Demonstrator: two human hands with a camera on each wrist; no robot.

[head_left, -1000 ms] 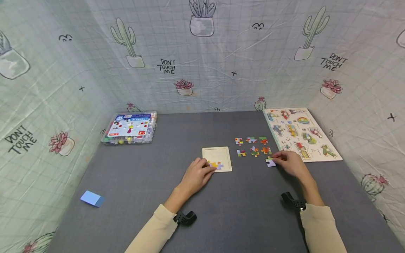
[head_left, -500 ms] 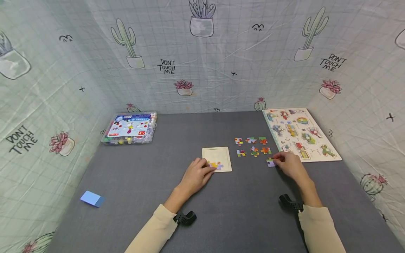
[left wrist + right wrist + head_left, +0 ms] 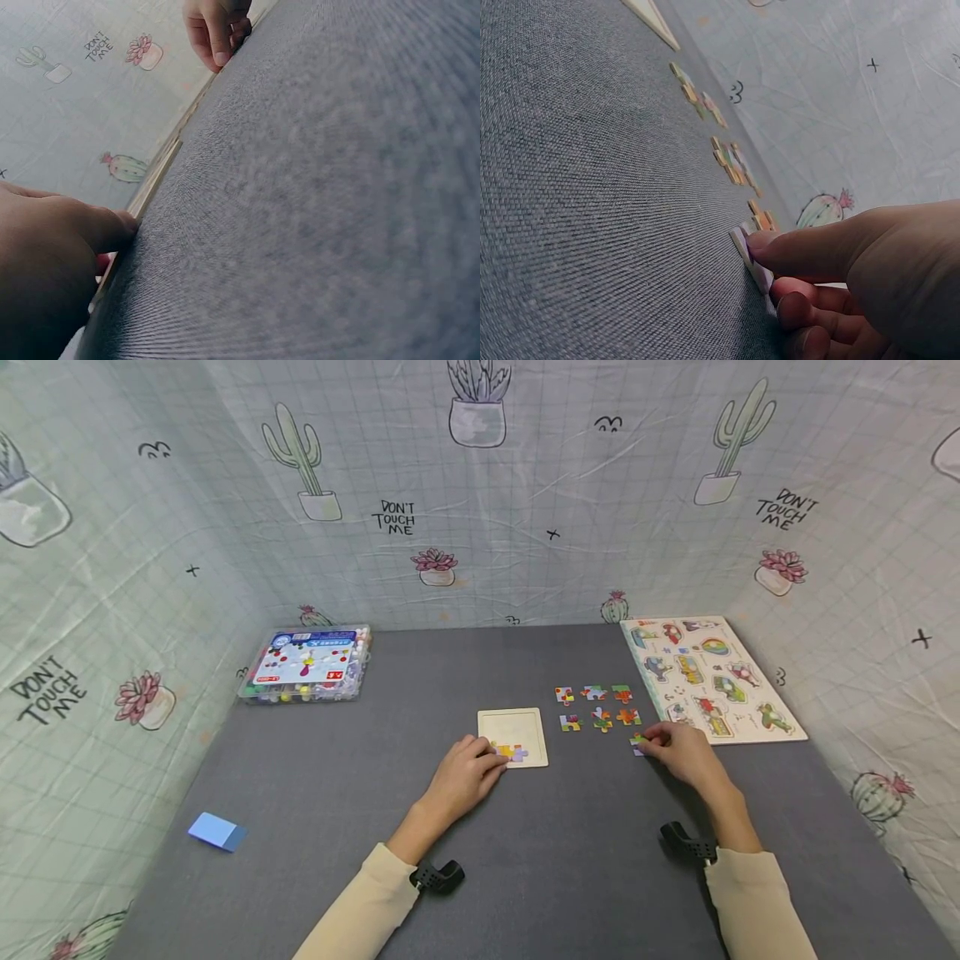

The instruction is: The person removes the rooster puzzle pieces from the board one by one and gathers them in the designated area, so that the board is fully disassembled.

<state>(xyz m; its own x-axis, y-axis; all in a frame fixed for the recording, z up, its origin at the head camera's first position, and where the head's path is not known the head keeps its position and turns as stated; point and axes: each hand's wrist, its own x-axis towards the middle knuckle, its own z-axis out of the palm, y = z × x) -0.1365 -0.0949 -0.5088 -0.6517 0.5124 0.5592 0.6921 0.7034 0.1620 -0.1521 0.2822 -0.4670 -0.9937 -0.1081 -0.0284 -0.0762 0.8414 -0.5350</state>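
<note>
In the head view my left hand (image 3: 463, 777) holds the lower left corner of a small square wooden puzzle tray (image 3: 513, 723), its thumb against the front edge. Joined jigsaw pieces (image 3: 512, 752), yellow and purple, lie along the tray's bottom, partly behind the fingers. On the right, my right hand (image 3: 686, 756) pinches a green and purple jigsaw piece (image 3: 635, 741) low over the table. The right wrist view shows the thumb on top of this jigsaw piece (image 3: 742, 246), with the other fingers curled behind it. Several loose jigsaw pieces (image 3: 602, 718) lie in two rows between tray and right hand.
A large picture board (image 3: 720, 677) lies at the back right, just beyond my right hand. At the back left is a clear plastic box (image 3: 307, 662) of small coloured parts. A blue block (image 3: 216, 831) rests at the left. Patterned cloth walls surround the grey table.
My right hand has shifted slightly left, and its fingers now cover more of the jigsaw piece. The left hand and the tray stay where they were.
</note>
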